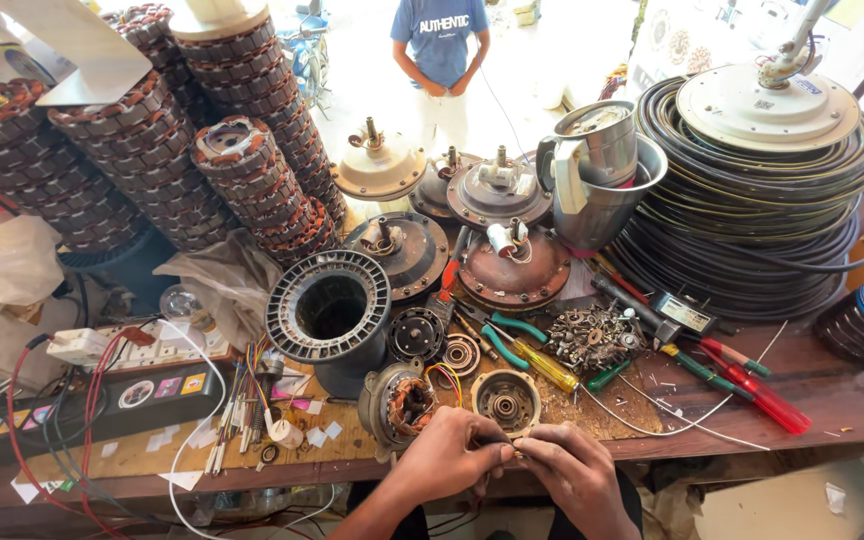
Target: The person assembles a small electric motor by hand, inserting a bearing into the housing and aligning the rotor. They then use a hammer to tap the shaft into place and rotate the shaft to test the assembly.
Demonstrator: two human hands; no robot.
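At the bench's near edge my left hand point(449, 458) and my right hand point(570, 466) meet, fingertips pinched together on a small, thin part that I cannot make out. Just beyond them lies a round metal bearing cover point(505, 401). To its left rests a small motor stator point(398, 404) with copper windings and coloured wires. A large empty ribbed stator ring point(329, 306) stands further back on the left.
Stacks of stators point(142, 150) fill the back left, several fan motor housings point(500, 195) the middle, a black cable coil point(752, 220) the right. Screwdrivers point(752, 385), green pliers point(512, 335), a screw pile point(592, 338) and a power strip point(102, 400) lie about. A person point(440, 60) stands behind.
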